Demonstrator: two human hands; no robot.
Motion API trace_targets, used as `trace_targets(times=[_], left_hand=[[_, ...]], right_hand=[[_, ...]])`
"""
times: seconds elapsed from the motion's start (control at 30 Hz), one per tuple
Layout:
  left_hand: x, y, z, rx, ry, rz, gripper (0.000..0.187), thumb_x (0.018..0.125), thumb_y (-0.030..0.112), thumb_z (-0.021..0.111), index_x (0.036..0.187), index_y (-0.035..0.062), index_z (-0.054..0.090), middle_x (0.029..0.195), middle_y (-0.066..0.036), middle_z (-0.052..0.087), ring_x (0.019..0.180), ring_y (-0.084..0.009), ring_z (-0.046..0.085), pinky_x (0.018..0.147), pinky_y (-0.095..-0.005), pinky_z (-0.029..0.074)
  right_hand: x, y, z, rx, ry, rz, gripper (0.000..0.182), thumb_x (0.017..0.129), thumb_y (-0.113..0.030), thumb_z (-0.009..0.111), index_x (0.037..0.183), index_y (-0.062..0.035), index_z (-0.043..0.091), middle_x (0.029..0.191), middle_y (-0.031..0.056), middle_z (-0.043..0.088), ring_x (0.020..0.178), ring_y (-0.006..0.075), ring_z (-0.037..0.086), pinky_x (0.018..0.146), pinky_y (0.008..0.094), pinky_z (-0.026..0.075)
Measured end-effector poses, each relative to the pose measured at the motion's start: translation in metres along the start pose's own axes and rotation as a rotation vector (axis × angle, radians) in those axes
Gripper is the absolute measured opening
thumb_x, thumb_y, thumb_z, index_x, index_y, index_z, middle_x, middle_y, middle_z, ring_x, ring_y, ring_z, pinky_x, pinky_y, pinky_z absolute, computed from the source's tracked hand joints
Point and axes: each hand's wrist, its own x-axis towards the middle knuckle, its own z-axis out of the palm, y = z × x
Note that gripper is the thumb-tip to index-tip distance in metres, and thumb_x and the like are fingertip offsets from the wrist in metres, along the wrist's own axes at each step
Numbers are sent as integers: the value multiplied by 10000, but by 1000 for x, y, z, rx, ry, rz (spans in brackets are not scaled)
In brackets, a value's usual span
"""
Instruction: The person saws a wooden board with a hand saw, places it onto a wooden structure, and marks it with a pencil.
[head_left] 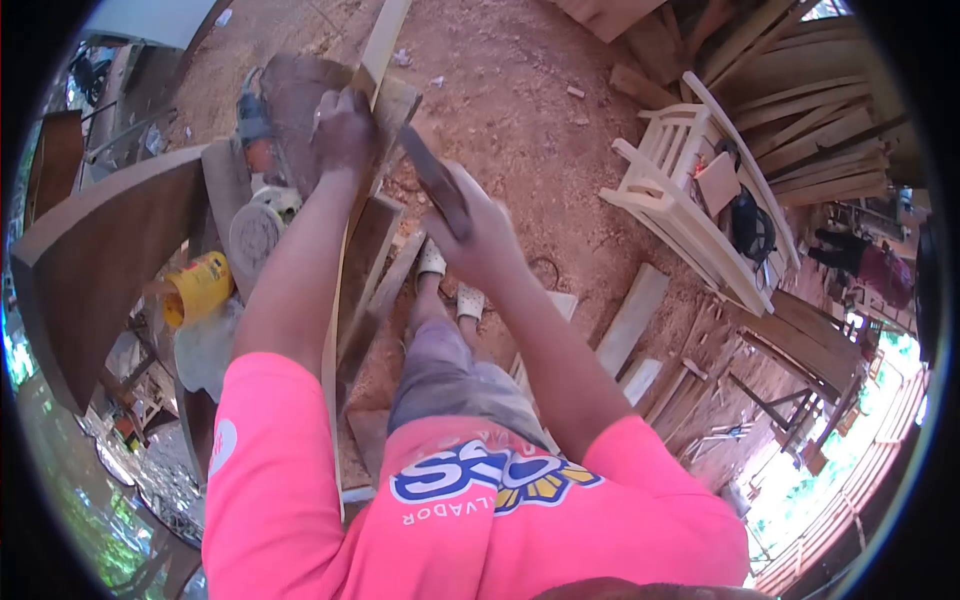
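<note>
At the upper left of the head view, my left hand (345,130) is closed around a long, thin wooden strip (382,48) that runs along the work surface. A short wooden block (398,102) lies beside its fingers. To the right, my right hand (478,228) grips a dark, flat, blade-like tool (432,175), slightly blurred, whose tip points toward the block. Its exact kind I cannot tell. Left of my left forearm are a round grey disc-shaped part (257,232) and a blue power tool (252,115).
A yellow container (200,288) sits beside a large curved wooden panel (110,250) at left. On the right stands a pale wooden bench frame (680,190) with a black bag (750,225) on it. Stacked planks (820,110) fill the upper right; loose boards (632,318) lie on the dusty floor.
</note>
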Motion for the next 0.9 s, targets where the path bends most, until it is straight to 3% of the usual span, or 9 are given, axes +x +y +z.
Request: trace_targets(times=[0.03,0.13,0.23,0.33,0.43,0.5,0.7,0.8,0.9], left_hand=[[-7,-1,2,9,-21,-10,350,1069,345,468,1129,71,677,1127,-193,642,1056,-437,642,890,-551,535],[-10,3,3,-10,11,-8,349,1074,349,461,1115,76,676,1123,-187,640,1056,-435,642,890,-553,535],[-10,6,1,5,11,-7,315,1068,322,482,1119,76,672,1109,-176,641,1057,-423,645,881,-544,542],[-9,-9,18,12,80,58,267,1048,277,516,1176,112,681,1008,-202,639,953,-448,645,822,-543,526],[-10,-3,7,-32,-40,9,285,1051,304,517,1152,85,669,1109,-168,639,1063,-406,650,869,-531,552],[-4,-4,1,-80,-4,102,297,1055,318,514,1151,83,668,1103,-169,640,1051,-410,653,864,-539,550],[-6,0,3,15,1,-9,330,1065,327,492,1156,69,677,1100,-182,647,1046,-422,650,872,-550,543],[-8,-1,8,-10,79,28,321,1065,293,494,1163,71,703,1048,-203,658,971,-442,648,849,-552,526],[-11,-4,10,-61,110,78,308,1063,260,500,1167,60,709,1018,-210,665,938,-444,649,840,-547,515]], right_hand=[[-41,-2,-15,-16,-12,57,467,932,-147,673,1375,-73,546,1070,244,715,979,446,717,830,473,570],[-140,-12,-44,-78,20,77,563,924,-48,677,1456,-20,496,1064,183,739,977,347,751,874,385,563],[-156,-14,-55,-61,-40,245,586,913,-22,677,1466,2,485,1081,178,745,1017,316,752,893,376,563],[-42,1,-27,-46,-101,143,593,896,-70,675,1459,-40,493,1085,237,724,1033,376,738,840,409,567],[98,10,38,-6,82,-148,339,896,-179,677,1188,-22,604,1017,271,699,969,497,675,802,543,542],[126,-15,41,-72,-7,57,325,911,-214,669,1171,-28,606,992,281,699,977,509,664,813,547,545],[-44,-3,-21,8,-43,95,504,933,-105,670,1416,-74,529,1080,249,717,1030,438,717,837,461,563],[-149,-9,-57,-91,-48,136,535,926,-75,677,1435,-45,517,1099,203,736,1032,383,746,858,425,574],[-165,-13,-62,-78,-47,274,565,904,-76,692,1437,-21,511,1117,194,739,1059,343,752,882,400,570]])
